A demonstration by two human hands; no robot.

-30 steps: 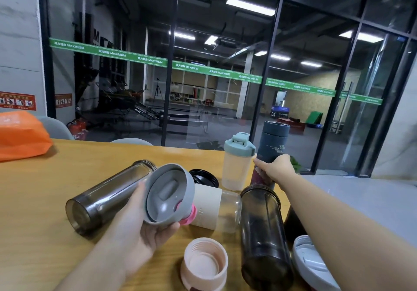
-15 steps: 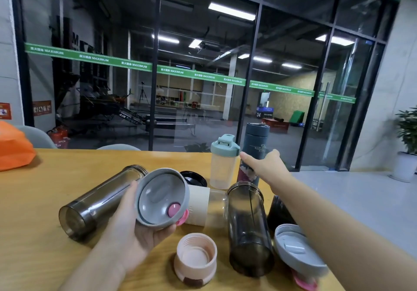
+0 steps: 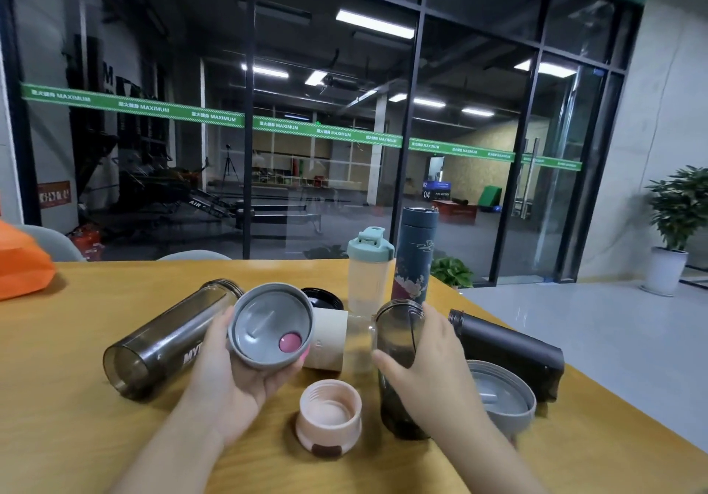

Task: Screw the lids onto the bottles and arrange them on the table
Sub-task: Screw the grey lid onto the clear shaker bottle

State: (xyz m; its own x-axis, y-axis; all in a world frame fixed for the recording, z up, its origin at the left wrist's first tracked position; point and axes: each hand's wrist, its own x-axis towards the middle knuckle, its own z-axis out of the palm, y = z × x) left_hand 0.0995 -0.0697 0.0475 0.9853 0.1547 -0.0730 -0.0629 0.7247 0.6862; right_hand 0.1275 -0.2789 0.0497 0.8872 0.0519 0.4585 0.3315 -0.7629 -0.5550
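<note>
While the left hand (image 3: 233,375) gripped the grey lid (image 3: 271,325), underside up, the right hand (image 3: 425,371) clasped the smoky bottle (image 3: 398,344) lying just right of it, which likely needed standing upright before capping.

There is a single view, from a wide-angle camera worn on the person's head. It looks forward and slightly down across the wooden table (image 3: 76,436), close enough that both forearms enter from the bottom edge, the left hand (image 3: 226,375) and right hand (image 3: 425,375) low in the centre. The lens faces a glass wall (image 3: 325,148) beyond the table's far edge, and straight lines bow toward the frame's edges. With no second view, nothing is shared.
</note>
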